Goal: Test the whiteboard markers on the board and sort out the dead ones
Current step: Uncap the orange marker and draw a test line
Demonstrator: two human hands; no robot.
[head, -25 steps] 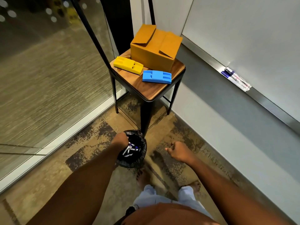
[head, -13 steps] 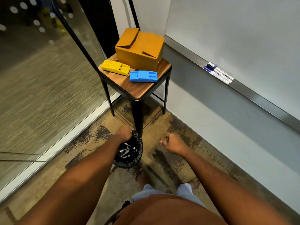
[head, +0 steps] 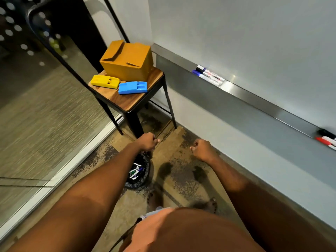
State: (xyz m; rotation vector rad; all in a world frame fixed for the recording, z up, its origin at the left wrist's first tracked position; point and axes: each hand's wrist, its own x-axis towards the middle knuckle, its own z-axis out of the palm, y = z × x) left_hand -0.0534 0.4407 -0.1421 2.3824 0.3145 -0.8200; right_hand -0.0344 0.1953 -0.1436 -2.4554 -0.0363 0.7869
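Head view. I look down at a corner of the room where the white whiteboard [head: 254,33] fills the far right wall, its steel ledge [head: 254,99] running along the lower edge.

Left hand [head: 146,142]: fingers curled together into a loose fist, held above the small black-lined waste bin [head: 143,180] on the floor. I cannot tell whether anything is pinched in it.

Right hand [head: 201,149]: fingers likewise folded together, nothing visible in them, hanging between the bin and the wall.

Task items: a cluster of white-barrelled markers with blue and black caps [head: 209,75] lies on the ledge at the far end; a second group, red-capped and black-capped markers [head: 326,140], lies on the ledge at the right edge of the view. Several discarded markers [head: 136,171] lie inside the bin, near and below the left hand.

Also present: a wooden-topped black metal stool [head: 131,102] at far left, carrying a tan cardboard box [head: 127,60], a yellow plastic block [head: 105,81] and a blue plastic block [head: 132,87].

Progress, as I judge it: some dead markers are already binned. Which ledge group is tested and which remains cannot be read from this view.
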